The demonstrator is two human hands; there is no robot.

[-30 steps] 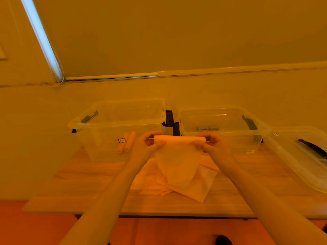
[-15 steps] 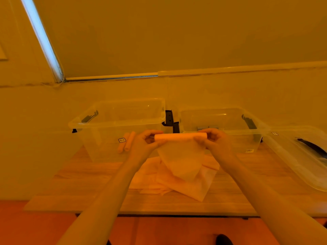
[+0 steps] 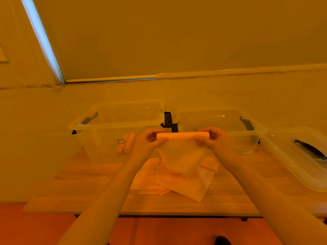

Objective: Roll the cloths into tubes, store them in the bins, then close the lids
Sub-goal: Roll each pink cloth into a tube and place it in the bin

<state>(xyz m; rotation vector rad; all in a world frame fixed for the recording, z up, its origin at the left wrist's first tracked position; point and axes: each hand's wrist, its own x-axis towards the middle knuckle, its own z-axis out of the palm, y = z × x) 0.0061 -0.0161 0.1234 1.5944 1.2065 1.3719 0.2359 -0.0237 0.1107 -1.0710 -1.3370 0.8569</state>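
While the cloth (image 3: 182,152) is being held in the air above the table (image 3: 88,191), both hands are gripping it at its rolled top edge, which is forming a tube (image 3: 183,134) whose long axis is running left to right across the view, roughly parallel to the front walls of the bins. The left hand (image 3: 146,142) is pinching the left end of the tube, thumb in front and fingers curled behind; the right hand (image 3: 215,138) is gripping the right end likewise, fingers curled round it. The tube is lying between the two hands, its ends inside the fingers, so neither hand is nearer than the other. Below the roll, the unrolled part of the cloth is hanging down as a tapering flap, its lower tip hanging just over a loose pile of cloths (image 3: 177,183) on the table. Rolling therefore appears to be unfinished, with a good part of the sheet left to wind. Behind the hands, the left bin (image 3: 106,124) is standing open and is holding two finished rolls (image 3: 126,143) against its front wall; the right bin (image 3: 230,124) is also standing open, and its contents cannot be made out. A clear lid (image 3: 300,156) is lying at the far right of the table, apart from both bins. In the inspector's judgement, the coming move is turning on keeping the tube level and winding both ends evenly, since uneven turning would likely skew the roll into a cone.
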